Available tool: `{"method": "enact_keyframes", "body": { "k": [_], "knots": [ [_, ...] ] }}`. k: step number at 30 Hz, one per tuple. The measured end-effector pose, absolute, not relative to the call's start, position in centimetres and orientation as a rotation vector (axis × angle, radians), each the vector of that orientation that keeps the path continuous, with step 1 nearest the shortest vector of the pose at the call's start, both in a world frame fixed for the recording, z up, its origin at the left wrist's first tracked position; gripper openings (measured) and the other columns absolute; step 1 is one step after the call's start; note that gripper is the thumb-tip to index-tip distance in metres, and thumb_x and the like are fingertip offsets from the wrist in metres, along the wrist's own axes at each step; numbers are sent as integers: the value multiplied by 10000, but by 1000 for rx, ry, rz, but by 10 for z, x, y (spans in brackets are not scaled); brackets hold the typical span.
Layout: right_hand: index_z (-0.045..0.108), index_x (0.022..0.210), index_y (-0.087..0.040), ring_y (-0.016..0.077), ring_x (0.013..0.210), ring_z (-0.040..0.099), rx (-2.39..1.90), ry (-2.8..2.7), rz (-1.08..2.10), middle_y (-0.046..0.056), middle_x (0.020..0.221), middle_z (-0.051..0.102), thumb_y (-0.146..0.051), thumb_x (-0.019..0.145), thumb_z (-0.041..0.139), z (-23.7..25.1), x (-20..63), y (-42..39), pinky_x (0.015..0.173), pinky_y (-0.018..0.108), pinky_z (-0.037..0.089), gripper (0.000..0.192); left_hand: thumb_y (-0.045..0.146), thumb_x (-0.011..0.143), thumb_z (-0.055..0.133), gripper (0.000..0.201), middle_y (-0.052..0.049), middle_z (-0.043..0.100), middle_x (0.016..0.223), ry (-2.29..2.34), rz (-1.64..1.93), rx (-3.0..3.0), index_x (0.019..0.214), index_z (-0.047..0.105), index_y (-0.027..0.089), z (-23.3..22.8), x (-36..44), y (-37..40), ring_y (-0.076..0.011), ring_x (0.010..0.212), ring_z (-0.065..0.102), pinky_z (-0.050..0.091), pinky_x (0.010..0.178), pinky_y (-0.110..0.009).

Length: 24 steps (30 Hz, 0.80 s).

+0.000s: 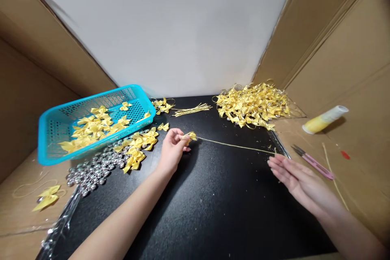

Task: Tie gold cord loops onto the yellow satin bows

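My left hand (171,150) has its fingers curled in, thumb and fingertips pinching a small yellow bow (191,135) just above the black mat (213,203). From that bow a thin gold cord (234,145) runs straight to the right, low over the mat, to the fingertips of my right hand (294,178). That hand lies palm up with the fingers stretched out and close together, nearly flat; the cord's end sits right at the fingertips, though I cannot tell whether it is pinched or only touching. Just left of my left hand lies a loose cluster of yellow bows (137,146) on the mat, roughly a dozen, and beside them a spread of small silver beads (91,170), too many to count. Behind those stands one blue plastic basket (61,130), tilted, with a good dozen or more bows inside. One bundle of cut gold cords (191,109) lies at the back of the mat, and to its right one big heap of finished bows (252,105), far too many to count. On the cardboard at my right lie one pair of pink snips (313,162) and one spool of yellow thread (324,119), on its side. One lone bow (47,197) lies on the cardboard at far left.
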State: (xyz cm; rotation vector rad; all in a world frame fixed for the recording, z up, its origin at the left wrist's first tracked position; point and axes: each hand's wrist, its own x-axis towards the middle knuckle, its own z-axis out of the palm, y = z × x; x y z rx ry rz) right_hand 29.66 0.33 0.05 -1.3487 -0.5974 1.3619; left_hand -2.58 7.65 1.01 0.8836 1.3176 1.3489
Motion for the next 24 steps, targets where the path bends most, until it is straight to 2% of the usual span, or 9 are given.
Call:
{"method": "enact_keyframes", "body": {
  "k": [7,10,13,16,19,20,21,24],
  "knots": [
    [743,933,-251,190,1035,715,-1248,-511,1123,57,1070,756,-299,783,724,-5,317,17,879,284,618,159,290,594,777,344,60,570,626,1287,1381,844,788,509,196,5,-27,75,-106,582,574,518,497,-192],
    [728,926,-265,169,977,716,-1212,-542,995,23,1002,752,-243,759,741,-3,319,23,927,327,596,169,298,596,778,303,40,592,663,1268,1378,840,771,560,183,3,-25,74,-110,619,579,513,503,-185],
    [690,888,-265,158,855,713,-1148,-654,935,-13,872,731,-273,749,759,5,312,28,938,382,577,155,306,595,774,268,21,612,691,1260,1361,827,752,604,171,1,-22,72,-114,633,585,505,506,-186],
    [628,917,-267,143,707,700,-1123,-767,901,-39,759,717,-308,700,813,21,297,30,846,357,591,288,313,582,778,260,7,624,695,1254,1333,808,732,628,162,-1,-19,70,-117,627,586,498,503,-190],
    [549,1089,-291,158,635,706,-1159,-917,947,-45,715,735,-362,649,862,40,278,29,736,319,601,545,312,581,780,249,2,627,694,1237,1306,793,727,647,161,-1,-18,68,-118,624,586,503,510,-198],
    [526,1111,-290,164,624,710,-1175,-980,971,-42,714,743,-383,653,861,46,271,28,712,316,603,575,311,583,782,244,-2,630,694,1230,1296,790,728,654,162,-1,-18,68,-119,624,586,505,512,-201],
    [522,1091,-280,170,623,715,-1193,-1054,1001,-35,716,749,-395,670,851,51,265,28,697,315,604,547,309,586,783,238,-7,637,699,1223,1286,788,730,662,163,-2,-17,67,-121,625,587,506,513,-203],
    [580,878,-223,188,677,734,-1253,-1357,1114,19,718,762,-398,749,790,62,245,28,684,299,596,302,305,601,785,227,-26,665,735,1199,1260,783,745,684,161,-3,-16,65,-123,633,588,507,518,-205]
  ]
}}
